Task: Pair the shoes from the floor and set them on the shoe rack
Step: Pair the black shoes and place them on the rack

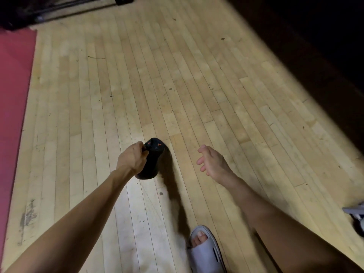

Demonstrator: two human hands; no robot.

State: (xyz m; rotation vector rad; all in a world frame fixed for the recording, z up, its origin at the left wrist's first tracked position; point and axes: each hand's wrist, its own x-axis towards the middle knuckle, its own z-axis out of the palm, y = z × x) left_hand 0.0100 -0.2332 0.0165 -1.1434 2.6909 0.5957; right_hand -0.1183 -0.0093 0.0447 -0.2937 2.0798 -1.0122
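My left hand [132, 158] grips a black shoe [151, 160] with small orange marks, holding it above the wooden floor [157, 75]. The shoe hangs beside the hand and casts a dark shadow down to the right. My right hand [211, 163] hovers to the right of the shoe with relaxed fingers and holds nothing. A dark frame at the top left [78, 4] may be the shoe rack; it is too dim to tell.
My foot in a pale grey slide sandal [206, 251] stands at the bottom centre. A red mat [13, 95] runs along the left edge. A grey shoe [356, 215] lies at the right edge. The right and top of the room are in darkness.
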